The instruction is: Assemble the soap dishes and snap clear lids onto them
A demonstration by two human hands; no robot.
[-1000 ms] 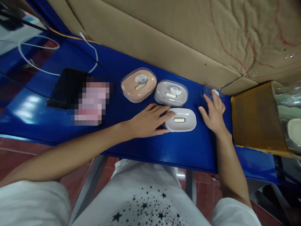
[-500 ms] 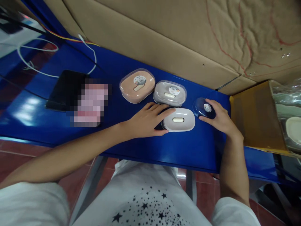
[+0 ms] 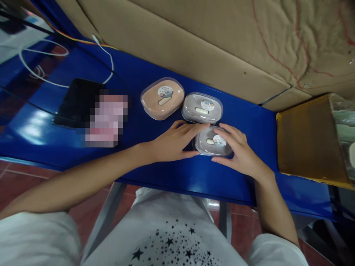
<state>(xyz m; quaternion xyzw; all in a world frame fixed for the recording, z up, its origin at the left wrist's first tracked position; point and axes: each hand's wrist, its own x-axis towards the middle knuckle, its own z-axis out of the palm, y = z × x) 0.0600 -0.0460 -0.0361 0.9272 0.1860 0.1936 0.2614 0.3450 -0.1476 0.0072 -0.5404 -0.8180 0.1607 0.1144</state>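
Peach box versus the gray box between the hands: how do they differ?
The peach box is untouched; the gray box has the left hand and right hand at its ends. The peach box looks larger than the gray box. Each has a clear cover, a round label and a pale oblong piece.

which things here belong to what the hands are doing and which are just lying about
Part of it: left hand, right hand, front grey box, its clear cover; likely also back grey box, peach box.
Lying about, seemingly: black flat object, white cable.
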